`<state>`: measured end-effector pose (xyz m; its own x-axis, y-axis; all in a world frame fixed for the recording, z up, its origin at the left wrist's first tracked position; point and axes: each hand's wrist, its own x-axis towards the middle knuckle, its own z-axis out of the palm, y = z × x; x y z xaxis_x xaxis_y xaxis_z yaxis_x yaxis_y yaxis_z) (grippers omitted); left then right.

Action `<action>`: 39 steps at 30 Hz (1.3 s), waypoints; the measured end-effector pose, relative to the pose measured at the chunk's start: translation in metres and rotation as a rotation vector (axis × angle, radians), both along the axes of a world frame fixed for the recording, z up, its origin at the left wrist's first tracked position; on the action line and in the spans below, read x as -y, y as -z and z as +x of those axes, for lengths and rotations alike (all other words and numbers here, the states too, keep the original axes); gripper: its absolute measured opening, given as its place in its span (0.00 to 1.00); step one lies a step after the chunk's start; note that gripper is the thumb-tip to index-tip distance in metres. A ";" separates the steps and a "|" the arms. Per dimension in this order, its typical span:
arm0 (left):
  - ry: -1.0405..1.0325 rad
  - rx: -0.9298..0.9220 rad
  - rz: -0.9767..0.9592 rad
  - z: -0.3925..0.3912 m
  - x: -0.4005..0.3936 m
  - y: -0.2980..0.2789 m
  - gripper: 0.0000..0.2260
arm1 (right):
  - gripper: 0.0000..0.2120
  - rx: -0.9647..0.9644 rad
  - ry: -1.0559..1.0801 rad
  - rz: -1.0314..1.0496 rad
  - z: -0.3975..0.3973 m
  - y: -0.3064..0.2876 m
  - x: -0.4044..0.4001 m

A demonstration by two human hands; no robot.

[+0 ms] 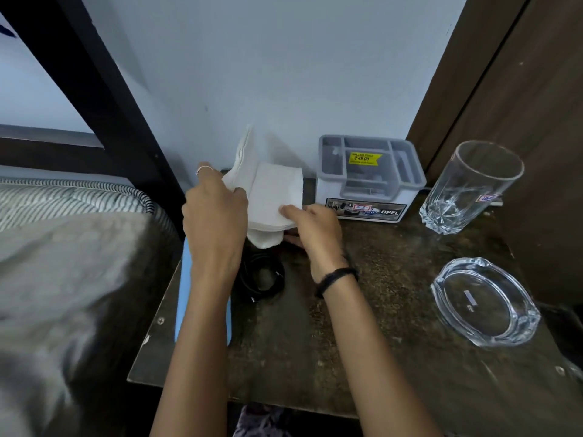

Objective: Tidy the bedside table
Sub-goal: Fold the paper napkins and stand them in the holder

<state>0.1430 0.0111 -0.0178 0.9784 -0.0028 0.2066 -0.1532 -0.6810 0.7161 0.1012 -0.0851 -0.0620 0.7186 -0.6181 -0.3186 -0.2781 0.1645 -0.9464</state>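
A stack of white paper napkins [271, 190] is held above the back left of the dark wooden bedside table [362, 342]. My left hand [217, 212] grips the stack's left side, where some sheets stand up against the wall. My right hand [315, 228] pinches the stack's right front corner, thumb on top. A coiled black cable [263, 275] lies on the table just under the napkins. A blue flat object [183, 288] sits at the table's left edge, mostly hidden by my left forearm.
A grey and white compartment organiser [369, 178] stands at the back by the wall. A clear drinking glass [467, 187] is at the back right and a glass ashtray [485, 301] at the right. A bed with striped bedding [63, 247] adjoins on the left.
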 end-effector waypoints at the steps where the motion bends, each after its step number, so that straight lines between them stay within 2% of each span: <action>1: 0.009 -0.024 -0.057 -0.003 -0.004 -0.005 0.05 | 0.07 0.088 -0.007 0.197 -0.005 -0.006 0.000; 2: 0.024 -0.052 -0.114 -0.006 -0.008 -0.009 0.05 | 0.05 0.161 -0.019 0.349 -0.011 -0.012 0.000; 4: 0.059 -0.114 -0.259 -0.012 -0.017 -0.017 0.04 | 0.05 0.243 -0.028 0.482 -0.026 -0.024 0.000; 7: 0.094 -0.220 -0.603 -0.032 -0.027 -0.032 0.08 | 0.07 0.253 -0.035 0.458 -0.051 -0.039 0.001; 9: 0.128 -0.323 -0.824 -0.054 -0.030 -0.043 0.07 | 0.06 0.251 -0.035 0.407 -0.072 -0.050 0.003; 11: 0.167 -0.392 -0.928 -0.078 -0.030 -0.050 0.07 | 0.06 0.309 -0.016 0.382 -0.097 -0.061 0.005; 13: 0.179 -0.451 -0.951 -0.099 -0.025 -0.051 0.07 | 0.08 0.368 0.047 0.341 -0.121 -0.066 0.007; 16: 0.162 -0.506 -0.830 -0.125 -0.016 -0.035 0.08 | 0.14 0.318 0.147 0.225 -0.151 -0.059 0.011; 19: 0.173 -0.444 -0.528 -0.144 -0.011 -0.010 0.08 | 0.16 0.160 0.147 0.078 -0.168 -0.036 0.012; 22: 0.177 -0.394 -0.329 -0.155 -0.009 0.006 0.12 | 0.19 0.010 0.099 -0.065 -0.170 -0.014 0.015; 26: 0.160 -0.318 -0.180 -0.160 -0.007 0.019 0.18 | 0.21 -0.282 -0.022 -0.433 -0.166 -0.002 0.023; 28: 0.169 -0.260 -0.146 -0.161 -0.006 0.025 0.18 | 0.19 -0.360 -0.059 -0.599 -0.166 -0.004 0.023; 33: 0.153 -0.085 0.034 -0.158 -0.004 0.035 0.21 | 0.13 -0.293 0.015 -0.832 -0.164 -0.009 0.019; 39: 0.179 -0.018 0.177 -0.159 0.002 0.041 0.23 | 0.12 -0.197 0.059 -0.803 -0.161 -0.009 0.017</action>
